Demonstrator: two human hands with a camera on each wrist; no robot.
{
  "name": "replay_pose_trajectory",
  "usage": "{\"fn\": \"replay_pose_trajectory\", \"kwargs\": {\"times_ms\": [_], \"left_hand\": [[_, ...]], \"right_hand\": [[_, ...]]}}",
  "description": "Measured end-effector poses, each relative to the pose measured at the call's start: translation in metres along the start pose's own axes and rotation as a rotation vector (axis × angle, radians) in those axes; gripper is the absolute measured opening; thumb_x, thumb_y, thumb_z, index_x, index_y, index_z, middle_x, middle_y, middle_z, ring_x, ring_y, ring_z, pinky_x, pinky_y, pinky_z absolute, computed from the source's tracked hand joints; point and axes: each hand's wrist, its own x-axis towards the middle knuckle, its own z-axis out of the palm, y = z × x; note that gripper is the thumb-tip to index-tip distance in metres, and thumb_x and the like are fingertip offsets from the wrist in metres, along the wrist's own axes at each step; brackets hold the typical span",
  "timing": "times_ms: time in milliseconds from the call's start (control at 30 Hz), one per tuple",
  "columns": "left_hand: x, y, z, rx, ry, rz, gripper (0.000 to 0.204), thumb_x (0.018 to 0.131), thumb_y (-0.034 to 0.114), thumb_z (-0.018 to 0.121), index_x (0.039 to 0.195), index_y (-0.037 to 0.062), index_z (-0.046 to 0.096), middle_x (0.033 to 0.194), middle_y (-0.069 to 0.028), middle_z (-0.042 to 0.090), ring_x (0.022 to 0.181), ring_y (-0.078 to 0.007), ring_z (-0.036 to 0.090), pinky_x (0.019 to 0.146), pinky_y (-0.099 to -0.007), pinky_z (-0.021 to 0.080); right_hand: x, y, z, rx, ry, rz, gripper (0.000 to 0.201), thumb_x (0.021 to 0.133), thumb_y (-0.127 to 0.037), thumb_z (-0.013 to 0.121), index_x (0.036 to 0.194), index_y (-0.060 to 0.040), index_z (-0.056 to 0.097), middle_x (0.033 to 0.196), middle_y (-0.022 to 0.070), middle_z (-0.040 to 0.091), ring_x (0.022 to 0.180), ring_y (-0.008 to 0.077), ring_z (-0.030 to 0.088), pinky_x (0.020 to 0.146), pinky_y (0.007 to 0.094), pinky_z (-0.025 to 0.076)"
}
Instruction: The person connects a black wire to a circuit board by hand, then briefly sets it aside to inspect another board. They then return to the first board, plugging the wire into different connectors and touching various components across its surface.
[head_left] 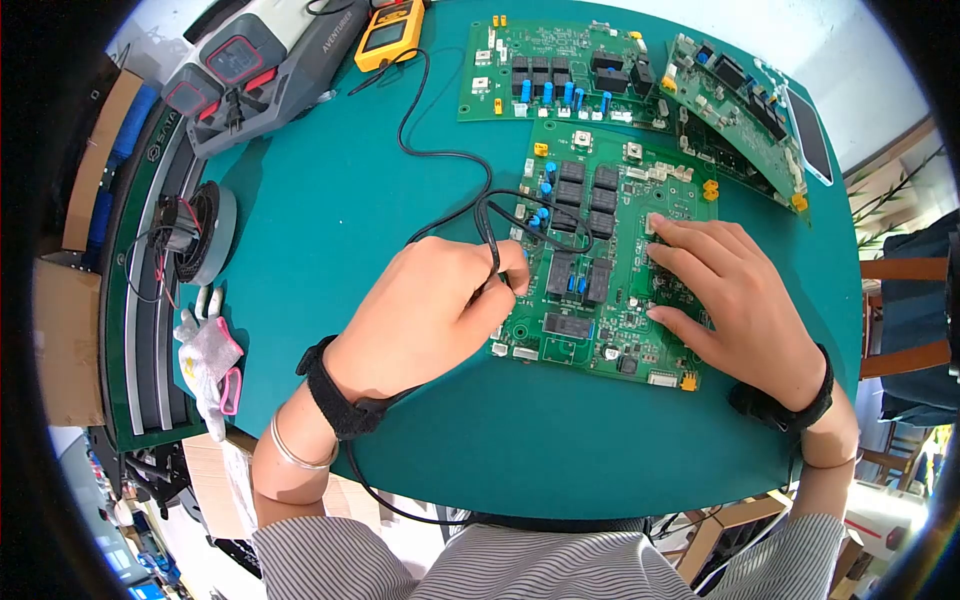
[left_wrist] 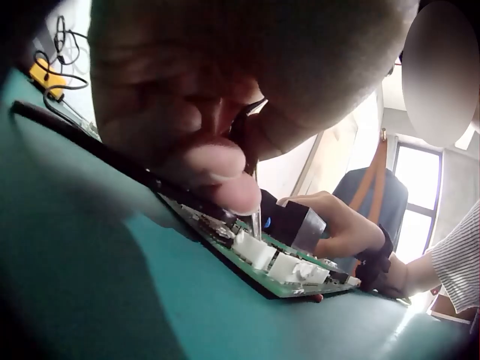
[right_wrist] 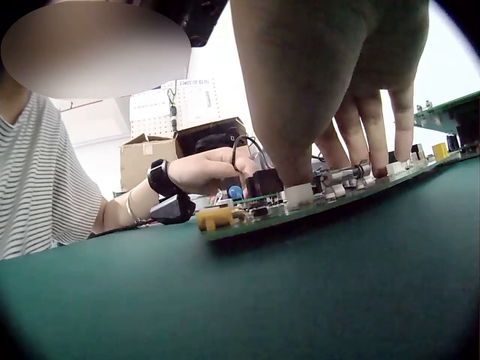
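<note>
A green circuit board [head_left: 630, 330] with black relays and white connectors lies flat on the table before me. My left hand [head_left: 440, 305] is over its left edge, fingers curled, pinching a black cable [head_left: 490, 235] that loops over the relays. Below the fingertips [left_wrist: 238, 196] in the left wrist view, a thin shiny tip [left_wrist: 257, 226] points down beside the white connectors [left_wrist: 255, 251]. My right hand [head_left: 735, 285] rests on the board's right side, fingers spread and thumb down on it. In the right wrist view, those fingertips [right_wrist: 379, 166] stand among the components.
Behind lie another green board [head_left: 560, 45] and a tilted board [head_left: 735, 110] overlapping others, with a phone [head_left: 808, 135] beside them. A yellow meter [head_left: 392, 35] trails the cable. At left are a grey-white machine [head_left: 320, 70], a round wheel-like part [head_left: 210, 235] and a glove [head_left: 208, 365].
</note>
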Motion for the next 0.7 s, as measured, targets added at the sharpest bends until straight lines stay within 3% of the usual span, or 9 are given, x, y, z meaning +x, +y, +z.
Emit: {"fn": "replay_pose_trajectory", "kwargs": {"times_ms": [133,333,400,467,533,567,633,700], "left_hand": [[0.000,-0.006,0.001,-0.050,0.061,0.027,0.014,0.090,0.000,0.053,0.093,0.0014,0.066,0.060,-0.0084,0.052,0.049,-0.0146,0.052,0.050,-0.0321,0.040],[0.000,-0.005,-0.002,-0.064,0.215,-0.087,0.017,0.094,0.001,0.051,0.096,-0.0003,0.067,0.066,-0.0051,0.061,0.055,-0.0093,0.058,0.051,-0.0267,0.042],[0.004,-0.006,-0.002,-0.343,0.446,-0.131,0.024,0.099,0.004,0.046,0.103,0.0021,0.069,0.074,-0.0030,0.066,0.056,-0.0064,0.055,0.052,-0.0233,0.041],[0.007,-0.013,-0.008,-0.480,0.484,-0.071,0.030,0.108,0.015,0.045,0.122,0.0021,0.067,0.083,-0.0041,0.071,0.057,-0.0050,0.053,0.053,-0.0208,0.038],[0.009,-0.016,-0.010,-0.513,0.633,-0.030,0.033,0.110,0.019,0.045,0.131,0.0005,0.063,0.100,-0.0091,0.074,0.065,-0.0062,0.056,0.059,-0.0215,0.042],[0.012,-0.017,-0.010,-0.513,0.633,-0.029,0.033,0.110,0.019,0.045,0.131,0.0005,0.063,0.100,-0.0091,0.074,0.065,-0.0062,0.056,0.059,-0.0215,0.042],[0.016,-0.019,-0.011,-0.498,0.935,0.080,0.032,0.112,0.018,0.044,0.130,0.0000,0.063,0.109,-0.0112,0.073,0.071,-0.0101,0.062,0.065,-0.0259,0.049],[0.018,-0.025,-0.011,-0.480,0.959,0.091,0.032,0.111,0.017,0.044,0.130,-0.0003,0.063,0.112,-0.0119,0.072,0.074,-0.0113,0.063,0.068,-0.0272,0.050]], "right_hand": [[0.001,0.000,-0.001,-0.032,0.016,-0.018,0.046,0.083,-0.020,0.080,0.119,0.0019,0.063,0.134,0.0160,0.064,0.120,0.0334,0.061,0.106,0.0443,0.047],[0.001,0.000,0.000,-0.018,0.024,-0.012,0.045,0.083,-0.020,0.080,0.119,0.0014,0.063,0.134,0.0160,0.064,0.119,0.0335,0.061,0.106,0.0444,0.047],[0.001,0.000,0.000,-0.016,0.025,-0.013,0.045,0.083,-0.020,0.080,0.119,0.0014,0.063,0.134,0.0159,0.064,0.119,0.0336,0.061,0.106,0.0445,0.047],[0.001,0.000,0.000,-0.013,0.027,-0.016,0.045,0.083,-0.020,0.080,0.119,0.0014,0.063,0.134,0.0159,0.064,0.119,0.0336,0.061,0.106,0.0445,0.047],[0.001,0.001,0.001,-0.015,0.029,-0.015,0.044,0.083,-0.020,0.080,0.118,0.0014,0.063,0.134,0.0160,0.064,0.118,0.0338,0.062,0.105,0.0446,0.047],[0.001,0.001,0.001,-0.016,0.030,-0.014,0.044,0.083,-0.020,0.080,0.118,0.0014,0.063,0.134,0.0160,0.064,0.118,0.0338,0.062,0.105,0.0446,0.047],[0.001,0.001,0.001,-0.020,0.034,-0.021,0.044,0.083,-0.020,0.079,0.118,0.0013,0.063,0.133,0.0162,0.064,0.118,0.0338,0.062,0.105,0.0446,0.047],[0.001,0.001,0.001,-0.019,0.035,-0.022,0.043,0.083,-0.020,0.079,0.117,0.0013,0.063,0.133,0.0164,0.064,0.118,0.0338,0.062,0.105,0.0446,0.047]]}}
